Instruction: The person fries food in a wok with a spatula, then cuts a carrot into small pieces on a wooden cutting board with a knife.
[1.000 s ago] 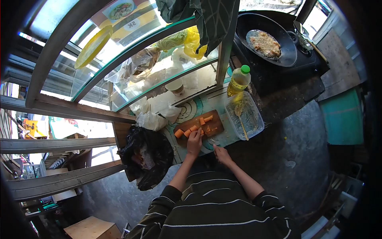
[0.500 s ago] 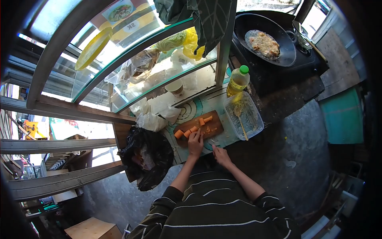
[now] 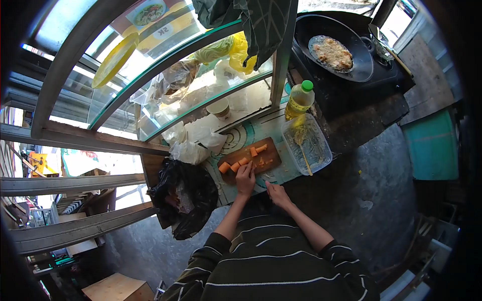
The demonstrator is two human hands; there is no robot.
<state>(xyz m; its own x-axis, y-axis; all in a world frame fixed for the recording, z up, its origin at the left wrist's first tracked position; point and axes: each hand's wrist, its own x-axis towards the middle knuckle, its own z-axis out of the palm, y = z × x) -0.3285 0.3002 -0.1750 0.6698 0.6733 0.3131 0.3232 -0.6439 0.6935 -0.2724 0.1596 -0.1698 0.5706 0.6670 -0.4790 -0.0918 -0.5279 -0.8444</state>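
Orange carrot pieces (image 3: 235, 167) lie on a brown wooden cutting board (image 3: 271, 145), some thick chunks and some small bits. My left hand (image 3: 245, 180) rests at the board's near edge, its fingers bent together over a carrot piece that they mostly hide. To its right, my right hand (image 3: 277, 195) is closed in front of the counter edge, thumb towards the board. What it grips is hidden. A clear plastic tub (image 3: 325, 145) with a wooden-handled utensil (image 3: 305, 159) leaning in it stands right of the board.
An oil bottle (image 3: 300, 103) with a green cap stands behind the tub. Food fries in a black wok (image 3: 359, 70) on the stove. A glass display case (image 3: 201, 108) rises behind the board. Left are white plastic bags (image 3: 190, 151) and a black bag (image 3: 198, 183).
Both hands stay almost where they were; the right one has shifted very slightly. The whole view has moved a little. The carrot pieces keep their places on the board.
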